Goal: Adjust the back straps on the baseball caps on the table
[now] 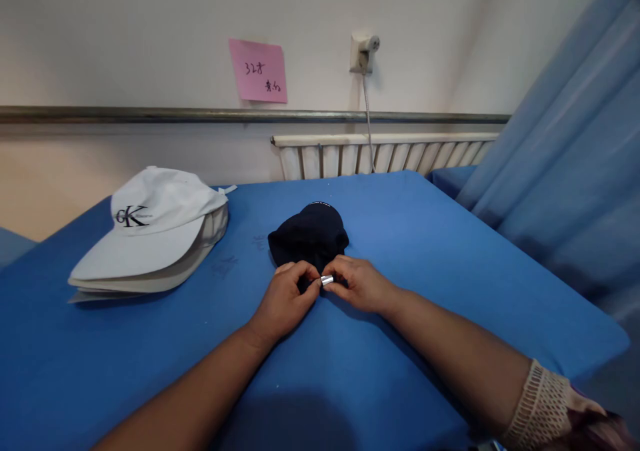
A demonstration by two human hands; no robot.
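Note:
A black cap (310, 234) lies in the middle of the blue-covered table, its back strap toward me. At the strap is a small shiny metal buckle (327, 280), between my two hands. The fingers of my right hand (363, 283) pinch the buckle from the right. My left hand (290, 297) is closed in a pinch at the buckle's left side, on what looks like the cap's dark strap; the fingertips hide most of it.
To the left sits a stack of caps, a white cap (155, 204) with black letters on top. Behind the blue table (390, 204) are a radiator (345, 157), a metal rail (175, 115) and a plugged-in cord (367, 97). A blue curtain (565, 124) hangs at right.

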